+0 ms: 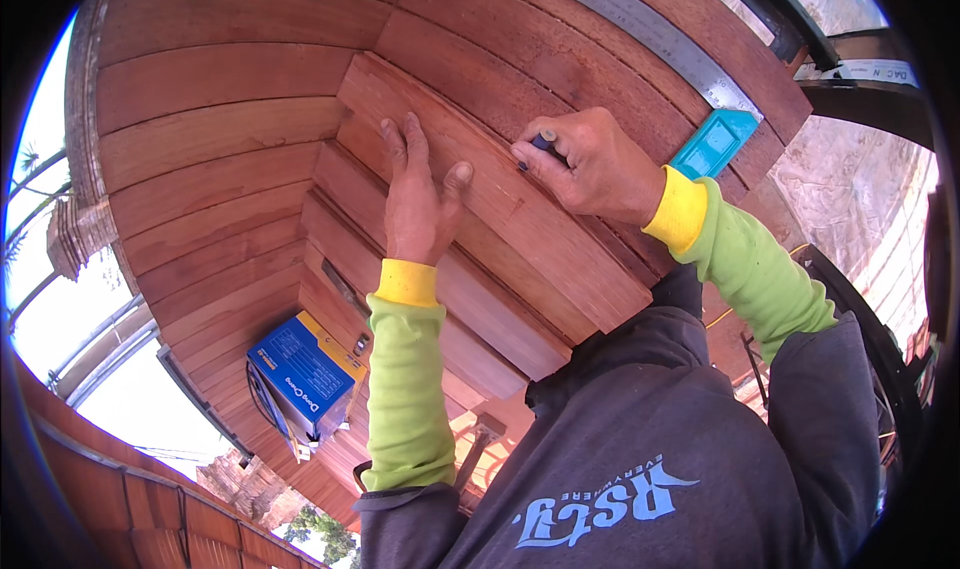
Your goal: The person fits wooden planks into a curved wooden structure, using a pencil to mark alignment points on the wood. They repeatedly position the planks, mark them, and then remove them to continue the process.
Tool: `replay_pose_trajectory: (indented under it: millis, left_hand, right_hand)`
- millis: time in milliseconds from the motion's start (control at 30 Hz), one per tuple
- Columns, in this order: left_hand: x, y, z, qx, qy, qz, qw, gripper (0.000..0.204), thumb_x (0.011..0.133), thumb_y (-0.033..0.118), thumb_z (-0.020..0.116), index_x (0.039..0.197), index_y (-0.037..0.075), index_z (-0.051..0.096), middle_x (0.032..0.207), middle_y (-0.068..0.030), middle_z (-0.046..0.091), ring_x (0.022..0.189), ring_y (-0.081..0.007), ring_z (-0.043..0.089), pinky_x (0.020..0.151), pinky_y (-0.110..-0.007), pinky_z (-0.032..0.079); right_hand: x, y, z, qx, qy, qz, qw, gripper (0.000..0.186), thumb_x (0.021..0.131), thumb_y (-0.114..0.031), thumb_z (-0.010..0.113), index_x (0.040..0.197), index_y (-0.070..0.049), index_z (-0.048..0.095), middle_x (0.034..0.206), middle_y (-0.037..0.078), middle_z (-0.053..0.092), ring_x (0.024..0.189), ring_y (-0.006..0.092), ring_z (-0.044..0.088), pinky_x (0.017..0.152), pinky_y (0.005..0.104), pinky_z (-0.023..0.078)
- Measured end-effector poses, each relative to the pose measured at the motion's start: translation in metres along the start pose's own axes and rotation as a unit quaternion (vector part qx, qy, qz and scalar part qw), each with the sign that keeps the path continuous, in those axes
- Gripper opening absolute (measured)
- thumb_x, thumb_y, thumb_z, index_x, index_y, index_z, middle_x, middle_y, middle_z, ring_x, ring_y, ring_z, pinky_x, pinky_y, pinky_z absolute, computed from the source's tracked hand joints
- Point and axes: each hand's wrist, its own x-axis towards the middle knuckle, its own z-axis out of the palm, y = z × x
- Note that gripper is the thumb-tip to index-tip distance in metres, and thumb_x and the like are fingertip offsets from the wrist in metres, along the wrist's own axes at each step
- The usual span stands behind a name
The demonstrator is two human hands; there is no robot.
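Sweatshirt: dark grey with a light blue print, worn by the person, filled the lower edge of the view and lay nearest the camera [640,419].
Sleeves: bright green with yellow cuffs, reaching over the wood [408,394].
Left hand: spread palm down, fingers extended, clasping nothing, near the upper-left end of the loose board [420,204].
Right hand: closed around a pen above the board's upper long edge [605,164].
Pen: short and dark blue, pinched with its tip toward that edge; whether it touched the wood could not be told [544,140].
Loose board: lay slanting across other boards, its lower-right end close to the sweatshirt [545,234].
Square: metal blade, teal handle, flat on the planks near their right-hand corner [715,143].
Box: blue and yellow, on the planking toward its lower-left end [300,369].
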Motion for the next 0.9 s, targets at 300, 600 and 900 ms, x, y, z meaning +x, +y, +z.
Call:
replay_pose_trajectory:
  millis: [300,600,900]
  left_hand:
    - [-0.003,0.000,0.002,-0.048,0.006,-0.012,0.999,0.076,0.087,0.028,0.063,0.145,0.000,0.023,0.148,-0.0325,0.017,0.140,-0.0397,0.017,0.112,-0.038,0.023]
    - [-0.002,0.001,-0.001,-0.039,0.002,-0.023,0.999,0.078,0.087,0.028,0.063,0.146,0.002,0.020,0.149,-0.0309,0.015,0.134,-0.0419,0.027,0.105,-0.040,0.033]
    - [-0.002,-0.005,0.003,0.012,0.012,-0.013,1.000,0.079,0.086,0.029,0.063,0.147,0.006,0.018,0.151,-0.0269,0.013,0.122,-0.0444,0.045,0.092,-0.043,0.047]
  right_hand:
    - [-0.053,-0.035,-0.034,-0.027,-0.118,0.135,0.983,0.009,0.085,-0.007,0.061,0.080,0.001,0.061,0.065,0.018,0.057,0.058,0.0330,0.057,0.054,0.0365,0.044]
    - [0.022,-0.001,0.003,-0.008,-0.027,0.053,0.998,0.025,0.086,-0.013,0.061,0.068,0.003,0.055,0.058,0.024,0.049,0.053,0.0410,0.049,0.049,0.0407,0.040]
    - [0.036,0.005,0.017,-0.008,-0.009,0.002,1.000,0.021,0.085,-0.012,0.061,0.071,0.002,0.057,0.061,0.021,0.053,0.056,0.0391,0.054,0.052,0.0402,0.044]
